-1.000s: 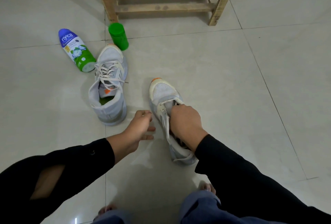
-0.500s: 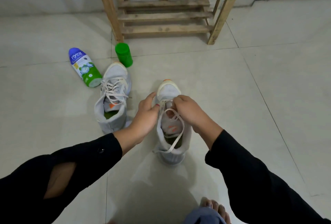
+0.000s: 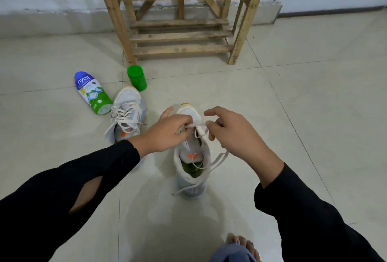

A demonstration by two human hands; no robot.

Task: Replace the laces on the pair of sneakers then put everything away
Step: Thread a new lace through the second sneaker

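- Pale grey mesh sneaker with an orange toe tip: upright on the tiled floor, between both hands. Long axis runs away from the person, toe toward the wooden slatted rack, heel nearest.
- Left hand: palm down over the eyelets, grip pinched on the off-white flat lace.
- Right hand: opposite, index finger stuck out, grip pinched on the same lace. The loose end trails over the heel.
- Matching laced sneaker: to the left, toe also toward the rack.
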